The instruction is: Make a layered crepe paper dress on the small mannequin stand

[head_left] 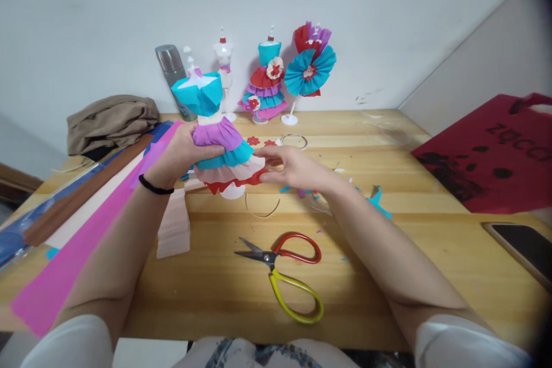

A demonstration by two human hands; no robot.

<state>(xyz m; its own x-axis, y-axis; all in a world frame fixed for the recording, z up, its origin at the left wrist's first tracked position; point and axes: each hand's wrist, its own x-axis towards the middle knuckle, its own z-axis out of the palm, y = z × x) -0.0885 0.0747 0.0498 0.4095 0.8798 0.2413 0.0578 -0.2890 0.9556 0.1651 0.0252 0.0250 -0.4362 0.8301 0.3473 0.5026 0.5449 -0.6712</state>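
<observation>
My left hand [183, 152] is wrapped round the waist of a small dress form [200, 95] with a teal paper top and tiered ruffles of purple, teal, pale pink and red. The form stands nearly upright, its white base [233, 191] showing below the skirt. At the skirt's right edge, the fingers of my right hand [287, 168] pinch the pale pink and red ruffles. Nearer to me lie open scissors [268, 257] with one red and one yellow handle. A pale pink paper strip [173, 224] rests under my left wrist's right side.
Three more dress forms stand by the wall, one with a large teal rosette [310, 72]. Left are a spray can [170, 66], brown cloth [112, 123] and paper strips [73, 259]. A red bag [487, 155] and phone [521, 244] lie right; paper scraps [379, 202] are scattered mid-table.
</observation>
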